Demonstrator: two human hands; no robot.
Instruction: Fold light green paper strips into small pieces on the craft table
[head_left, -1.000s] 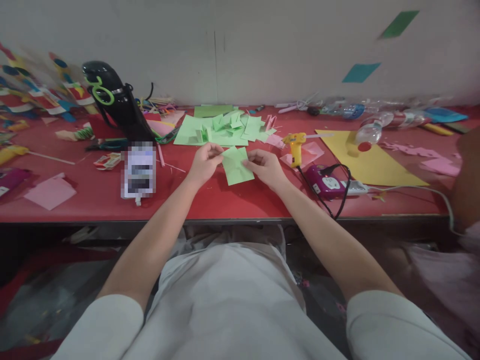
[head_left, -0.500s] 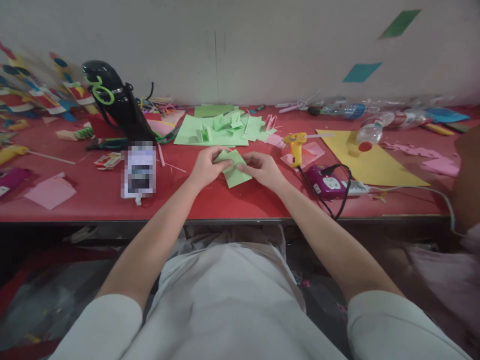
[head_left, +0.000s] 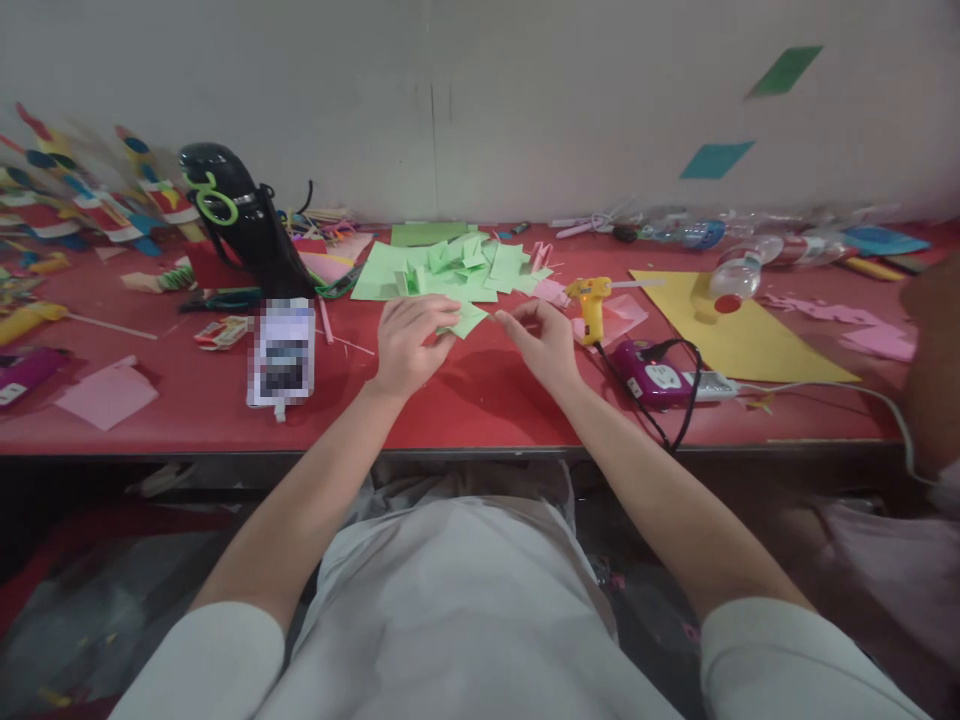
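Note:
My left hand (head_left: 412, 342) is closed on a small folded piece of light green paper (head_left: 469, 320), held between thumb and fingers just above the red table. The fingers cover its left part, and a pointed corner sticks out to the right. Close to that corner is my right hand (head_left: 541, 340), its fingers curled and its thumb pointing at the paper; a slight gap seems to lie between them. Behind the hands, several folded green paper pieces (head_left: 471, 254) stand on a green sheet (head_left: 375, 272).
A yellow glue gun (head_left: 592, 308) and a purple box (head_left: 649, 374) with a black cord stand at right, near a yellow sheet (head_left: 780, 345) and plastic bottles (head_left: 739, 275). To the left are a blurred phone-like device (head_left: 283, 352), a black case (head_left: 251, 225) and pink paper (head_left: 109, 393).
My right hand has come off the green paper and shifted slightly right. The left hand has turned over the paper, which now shows as a smaller pointed shape. The camera view has tilted slightly up.

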